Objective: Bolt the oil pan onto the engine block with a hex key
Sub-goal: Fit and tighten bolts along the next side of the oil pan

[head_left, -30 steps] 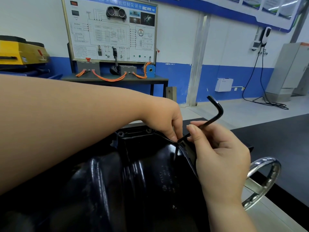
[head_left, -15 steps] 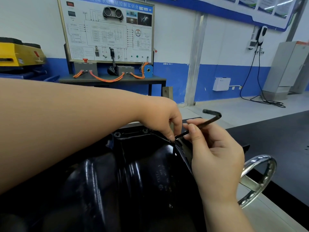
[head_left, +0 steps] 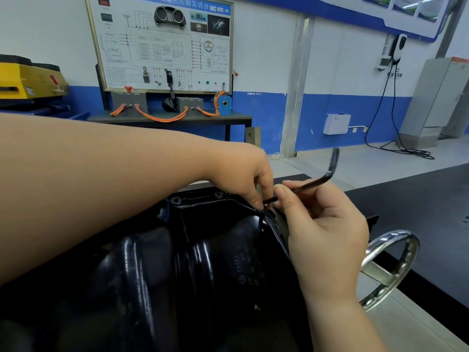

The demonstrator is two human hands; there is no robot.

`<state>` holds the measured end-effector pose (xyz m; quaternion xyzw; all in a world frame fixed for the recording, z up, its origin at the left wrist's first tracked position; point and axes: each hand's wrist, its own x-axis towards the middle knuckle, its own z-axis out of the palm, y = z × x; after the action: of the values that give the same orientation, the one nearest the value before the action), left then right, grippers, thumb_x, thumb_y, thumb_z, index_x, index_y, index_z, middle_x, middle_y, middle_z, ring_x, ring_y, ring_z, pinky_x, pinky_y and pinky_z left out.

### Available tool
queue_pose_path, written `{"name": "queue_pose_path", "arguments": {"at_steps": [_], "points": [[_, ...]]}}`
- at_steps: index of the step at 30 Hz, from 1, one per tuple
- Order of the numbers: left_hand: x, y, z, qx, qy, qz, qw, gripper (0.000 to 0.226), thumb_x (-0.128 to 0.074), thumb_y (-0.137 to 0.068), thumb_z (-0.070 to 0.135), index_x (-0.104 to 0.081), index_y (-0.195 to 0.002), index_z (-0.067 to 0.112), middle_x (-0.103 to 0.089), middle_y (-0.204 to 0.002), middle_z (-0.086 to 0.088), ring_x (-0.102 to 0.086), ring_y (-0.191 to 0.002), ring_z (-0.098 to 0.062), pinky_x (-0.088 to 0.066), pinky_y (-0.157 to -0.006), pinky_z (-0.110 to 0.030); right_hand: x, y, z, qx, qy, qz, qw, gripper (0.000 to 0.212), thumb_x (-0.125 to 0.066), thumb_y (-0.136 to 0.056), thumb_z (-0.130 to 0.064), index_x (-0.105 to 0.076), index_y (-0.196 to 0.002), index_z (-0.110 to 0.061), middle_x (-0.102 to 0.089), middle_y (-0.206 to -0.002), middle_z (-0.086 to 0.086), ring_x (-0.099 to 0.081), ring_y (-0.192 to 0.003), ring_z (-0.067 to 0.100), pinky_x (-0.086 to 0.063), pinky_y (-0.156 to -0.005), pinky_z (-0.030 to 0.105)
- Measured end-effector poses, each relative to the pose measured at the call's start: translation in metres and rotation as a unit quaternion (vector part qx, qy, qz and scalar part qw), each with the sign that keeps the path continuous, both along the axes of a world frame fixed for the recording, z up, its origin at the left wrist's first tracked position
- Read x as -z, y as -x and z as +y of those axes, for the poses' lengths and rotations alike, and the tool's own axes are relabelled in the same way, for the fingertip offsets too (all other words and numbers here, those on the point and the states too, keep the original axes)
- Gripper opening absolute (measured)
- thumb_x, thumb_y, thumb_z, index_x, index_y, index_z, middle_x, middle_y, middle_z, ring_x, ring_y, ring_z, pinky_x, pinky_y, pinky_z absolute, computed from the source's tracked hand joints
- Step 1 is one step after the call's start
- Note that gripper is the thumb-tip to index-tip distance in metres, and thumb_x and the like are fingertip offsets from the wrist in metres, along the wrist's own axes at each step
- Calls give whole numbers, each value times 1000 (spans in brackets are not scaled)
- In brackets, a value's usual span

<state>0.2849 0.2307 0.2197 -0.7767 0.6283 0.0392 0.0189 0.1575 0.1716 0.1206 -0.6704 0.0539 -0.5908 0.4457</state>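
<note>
The oil pan (head_left: 177, 262) is spread across the lower centre. At its flange, mid-frame, the hex key (head_left: 314, 182) is pinched by the right hand (head_left: 327, 235) for twirling, its tip pinched by the left hand (head_left: 243, 174), seemingly for seating.

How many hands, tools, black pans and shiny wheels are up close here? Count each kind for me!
Hands: 2, the left hand and the right hand
Hex key: 1
Oil pan: 1
Shiny wheel: 1
Total: 5
</note>
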Motion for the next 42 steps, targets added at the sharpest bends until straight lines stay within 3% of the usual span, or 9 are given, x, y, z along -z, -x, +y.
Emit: {"name": "queue_pose_path", "arguments": {"at_steps": [8, 13, 16, 20, 24, 28, 31, 36, 42], "points": [[1, 3, -1, -2, 4, 12, 1000, 28, -65, -85, 33, -51, -64, 48, -54, -66, 21, -50, -62, 10, -36, -60, -2, -1, -1, -2, 27, 9, 17, 999, 10, -72, -73, -33, -64, -67, -31, -66, -69, -9, -65, -69, 11, -51, -63, 20], [1, 3, -1, 5, 15, 7, 1000, 27, -68, -82, 32, -55, -62, 44, -51, -58, 20, -48, -57, 15, -34, -56, -1, -2, 0, -1, 6, 14, 25, 1000, 4, -66, -79, -33, -65, -81, -36, -68, -75, -11, -67, -68, 10, -52, -61, 19], [2, 2, -1, 4, 13, 7, 1000, 5, -68, -82, 30, -66, -78, 33, -51, -58, 21, -48, -55, 17, -34, -55, -1, -2, 2, 3, -19, 38, 10, 999, 24, -58, -86, -23, -63, -90, -46, -70, -91, -18, -68, -78, 8, -49, -65, 11], [2, 2, -2, 1, 18, 5, 1000, 8, -68, -82, 29, -69, -77, 23, -49, -54, 11, -48, -50, 4, -35, -52, -6, -1, 3, 5, -28, 74, 2, 997, 32, -52, -88, -10, -62, -94, -40, -70, -94, -19, -68, -83, 5, -47, -72, 8], [3, 2, -2, 4, 12, 13, 1000, 18, -67, -83, 31, -57, -72, 41, -52, -61, 19, -47, -57, 13, -34, -58, -3, 0, 3, 1, -16, 45, -14, 999, 22, -60, -84, -13, -68, -85, -34, -71, -84, -18, -70, -76, 7, -50, -69, 12], [4, 3, -3, 4, 14, 13, 1000, 18, -67, -83, 30, -61, -69, 40, -50, -58, 21, -47, -57, 17, -34, -57, 0, 0, 1, 1, -29, -9, -12, 999, 13, -67, -79, -20, -70, -80, -33, -71, -76, -14, -70, -71, 14, -55, -67, 26], [3, 3, -2, 9, 8, 14, 1000, 26, -67, -83, 31, -53, -65, 44, -52, -60, 20, -47, -57, 17, -34, -58, -1, -1, 1, 1, -35, -23, -17, 999, 6, -70, -76, -22, -66, -77, -27, -70, -72, -12, -69, -67, 13, -54, -64, 22], [3, 2, -2, 19, 1, 7, 1000, 8, -66, -83, 32, -63, -77, 36, -54, -65, 18, -47, -59, 16, -35, -62, -3, -2, 0, 1, -38, -34, -5, 999, 11, -71, -75, -26, -60, -74, -22, -67, -70, -5, -68, -65, 18, -57, -62, 33], [2, 2, -4, 6, 0, 2, 1000, 18, -68, -82, 31, -57, -70, 38, -52, -49, 22, -48, -55, 18, -34, -54, 0, -3, 5, 5, -69, 12, -20, 997, 20, -58, -87, -15, -64, -91, -34, -71, -86, -10, -68, -64, 10, -50, -62, 14]]}}
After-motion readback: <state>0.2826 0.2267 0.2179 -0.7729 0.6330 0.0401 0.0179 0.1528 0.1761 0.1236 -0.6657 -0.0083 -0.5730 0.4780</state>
